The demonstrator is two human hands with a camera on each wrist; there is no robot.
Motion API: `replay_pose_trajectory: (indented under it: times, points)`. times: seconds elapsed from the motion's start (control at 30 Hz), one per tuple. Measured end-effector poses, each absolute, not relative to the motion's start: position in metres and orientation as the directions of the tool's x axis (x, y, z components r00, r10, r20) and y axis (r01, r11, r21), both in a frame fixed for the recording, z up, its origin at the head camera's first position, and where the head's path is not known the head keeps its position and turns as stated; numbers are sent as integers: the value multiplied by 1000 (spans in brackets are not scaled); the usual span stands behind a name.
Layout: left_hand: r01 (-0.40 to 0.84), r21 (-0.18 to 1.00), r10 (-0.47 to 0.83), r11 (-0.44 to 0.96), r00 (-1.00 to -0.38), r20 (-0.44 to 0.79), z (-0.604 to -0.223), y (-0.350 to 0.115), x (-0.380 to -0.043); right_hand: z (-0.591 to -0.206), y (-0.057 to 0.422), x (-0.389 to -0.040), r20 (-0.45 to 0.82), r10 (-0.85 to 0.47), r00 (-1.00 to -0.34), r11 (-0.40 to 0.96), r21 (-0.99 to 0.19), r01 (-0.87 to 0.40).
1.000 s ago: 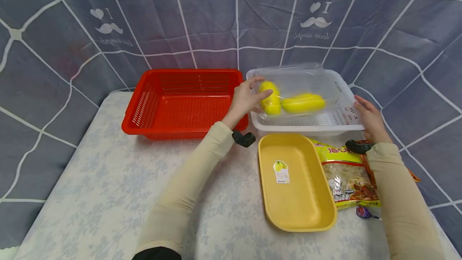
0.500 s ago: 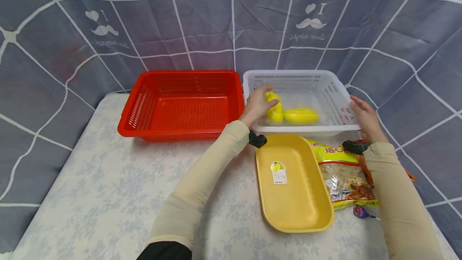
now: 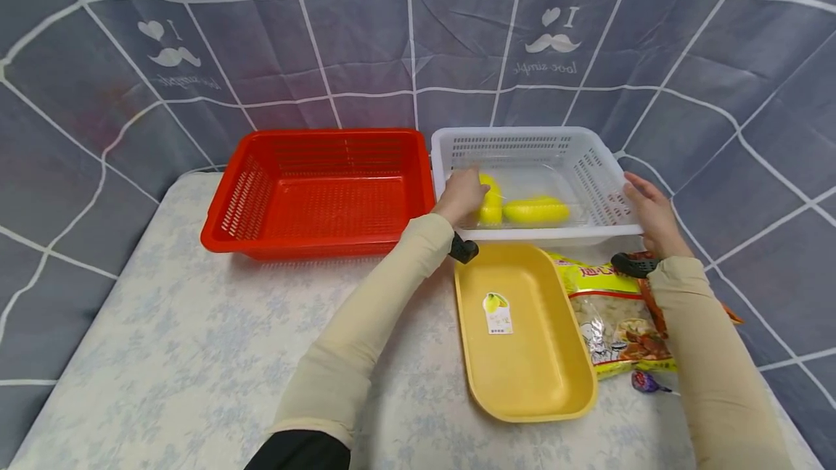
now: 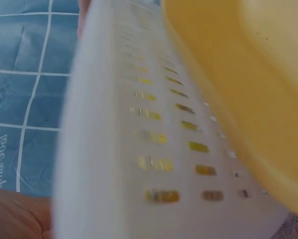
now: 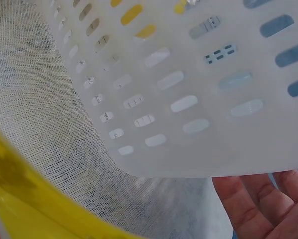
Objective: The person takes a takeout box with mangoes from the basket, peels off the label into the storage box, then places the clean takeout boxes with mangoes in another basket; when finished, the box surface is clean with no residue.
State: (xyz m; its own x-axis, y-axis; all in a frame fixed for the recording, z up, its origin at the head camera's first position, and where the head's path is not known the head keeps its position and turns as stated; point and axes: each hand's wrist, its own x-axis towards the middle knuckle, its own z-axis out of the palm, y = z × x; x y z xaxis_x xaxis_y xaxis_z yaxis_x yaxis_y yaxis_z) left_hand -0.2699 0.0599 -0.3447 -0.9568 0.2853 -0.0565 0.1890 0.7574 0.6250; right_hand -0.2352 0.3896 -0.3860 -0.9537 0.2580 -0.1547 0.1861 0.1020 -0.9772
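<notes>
In the head view, my left hand (image 3: 461, 198) reaches over the left rim of the white basket (image 3: 542, 233). It grips the left end of a clear plastic box (image 3: 551, 180) lying in the basket; its fingertips are mostly hidden. Two plump yellow pieces show through the box: a long one (image 3: 537, 210) and an upright one (image 3: 492, 201) close to the hand. My right hand (image 3: 656, 216) holds the basket's right rim. From the right wrist, those fingers (image 5: 243, 204) pass behind the rim. The left wrist view catches only part of the left hand (image 4: 17, 214) beside the basket wall.
A red basket (image 3: 320, 249) stands to the left. In front of the white basket lies a yellow tray (image 3: 529, 376) with a sticker. Right of it are a yellow food bag (image 3: 620, 325) and a purple-wrapped lollipop (image 3: 646, 382). A grey patterned curtain (image 3: 366, 35) hangs behind the table.
The clear box with the yellow pieces has gone from tilted above the white basket down into it, my left hand lowering with it. My right hand stays at the rim.
</notes>
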Motion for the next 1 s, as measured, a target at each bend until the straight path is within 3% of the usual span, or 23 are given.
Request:
replay_pose_trajectory:
  times: [0.63,0.87,1.0]
  points:
    - [198,542,263,817,-964,-45,-351,65,-265,-387,388,-236,-161,253,-954,74,-980,185]
    - [276,492,283,826,-957,62,-348,60,-253,-386,387,-235,-159,262,-952,72,-980,183]
    - [377,514,341,771,-925,167,-339,47,-234,-385,389,-233,-125,277,-953,176,-968,178]
